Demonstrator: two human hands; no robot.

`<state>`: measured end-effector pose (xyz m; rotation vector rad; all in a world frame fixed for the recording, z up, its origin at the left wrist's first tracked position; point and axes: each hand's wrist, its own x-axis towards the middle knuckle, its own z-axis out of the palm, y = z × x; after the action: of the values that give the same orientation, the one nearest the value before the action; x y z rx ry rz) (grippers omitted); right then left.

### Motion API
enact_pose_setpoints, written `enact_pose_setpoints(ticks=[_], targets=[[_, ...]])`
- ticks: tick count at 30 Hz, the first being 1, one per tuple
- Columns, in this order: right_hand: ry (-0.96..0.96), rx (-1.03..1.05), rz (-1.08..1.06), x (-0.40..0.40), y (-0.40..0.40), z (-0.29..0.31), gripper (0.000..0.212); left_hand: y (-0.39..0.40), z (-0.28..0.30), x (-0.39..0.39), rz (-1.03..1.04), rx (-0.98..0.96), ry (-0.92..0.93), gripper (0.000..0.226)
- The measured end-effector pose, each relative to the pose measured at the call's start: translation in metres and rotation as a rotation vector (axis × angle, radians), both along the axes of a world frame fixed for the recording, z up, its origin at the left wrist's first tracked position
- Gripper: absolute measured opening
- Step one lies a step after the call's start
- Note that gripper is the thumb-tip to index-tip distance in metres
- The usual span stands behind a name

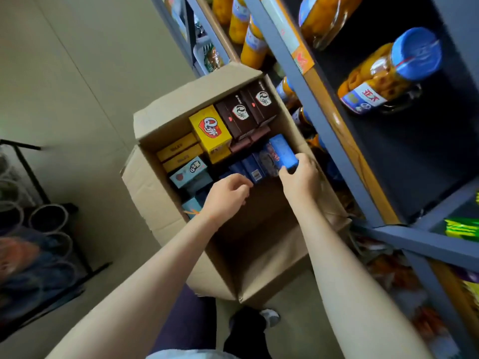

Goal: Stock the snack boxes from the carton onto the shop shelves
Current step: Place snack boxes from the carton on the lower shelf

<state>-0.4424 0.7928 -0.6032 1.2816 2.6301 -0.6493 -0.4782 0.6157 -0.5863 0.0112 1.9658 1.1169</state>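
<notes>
An open cardboard carton (166, 110) stands on the floor beside the shelves. Inside are yellow snack boxes (210, 129), dark brown boxes (246, 110), pale teal boxes (190, 172) and a row of blue boxes (255, 168). My right hand (300, 177) grips one bright blue box (282, 151) at the carton's right side, lifted a little above the row. My left hand (226, 195) hovers over the dark blue boxes with curled fingers; what it touches is hidden. The near half of the carton shows bare cardboard.
Blue metal shelves (324, 120) rise at the right, holding jars of yellow fruit with blue lids (386, 73). Lower shelves hold packaged snacks (461, 229). A black wire rack with round containers (46, 218) stands at the left. My shoe (269, 317) is near the carton.
</notes>
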Motion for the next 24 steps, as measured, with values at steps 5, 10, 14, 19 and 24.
enact_pose_setpoints(ticks=[5,10,14,19,24], targets=[[0.252,-0.286,-0.166,0.035,0.005,0.075,0.021,0.021,0.032,0.012,-0.085,0.038,0.285,0.069],[0.523,-0.527,-0.370,0.115,0.020,0.162,0.009,0.058,0.102,0.062,-0.320,0.150,0.458,0.107],[0.762,-0.531,-0.394,0.206,0.034,0.230,0.027,0.089,0.172,0.141,-0.260,0.349,0.233,0.086],[1.008,-0.481,-0.386,0.359,0.053,0.284,0.010,0.117,0.255,0.285,-0.015,0.696,-0.513,0.041],[1.107,-0.417,-0.298,0.500,0.073,0.324,0.016,0.151,0.292,0.407,-0.069,0.761,-0.590,0.063]])
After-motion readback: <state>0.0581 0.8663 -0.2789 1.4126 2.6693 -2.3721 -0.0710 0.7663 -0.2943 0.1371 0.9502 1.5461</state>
